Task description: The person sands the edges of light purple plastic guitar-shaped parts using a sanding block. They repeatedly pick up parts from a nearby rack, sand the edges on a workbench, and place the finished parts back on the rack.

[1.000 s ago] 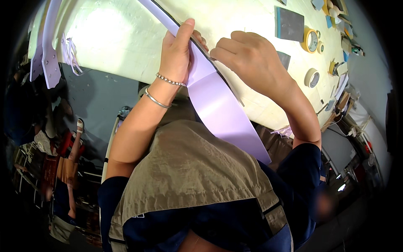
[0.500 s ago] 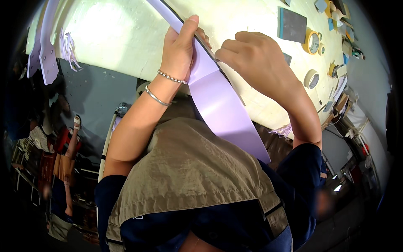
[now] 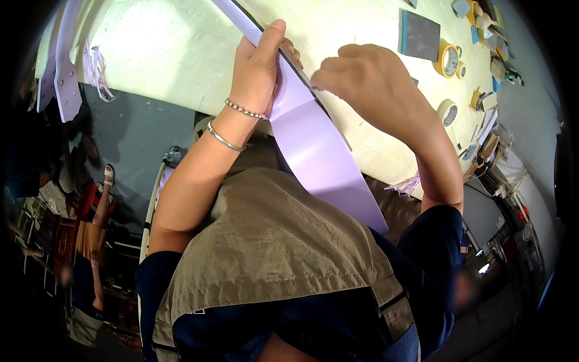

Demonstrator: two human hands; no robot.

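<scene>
A long lavender strip [image 3: 330, 158], like leather with a dark edge, slants from the far side of the table down over my apron. My left hand [image 3: 258, 69] is wrapped round its upper part, thumb lying along it and fingertips showing beyond the dark edge. A crease or seam crosses the strip just below that hand. Beside the dark edge, to the right, my right hand [image 3: 365, 81] is closed with curled fingers. Its fingertips are slightly blurred, and whatever they pinch, if anything, is hidden.
Tape rolls [image 3: 447, 58] and a dark flat block [image 3: 420, 35] lie on the pale table [image 3: 163, 48] at the right. Lavender straps with holes [image 3: 67, 96] hang over its left edge near thin lavender strands [image 3: 96, 69]. Another person [image 3: 90, 241] is at the far left.
My right hand's fingertips have drawn slightly up and right, away from the strip's dark edge. My left hand and the strip have hardly moved.
</scene>
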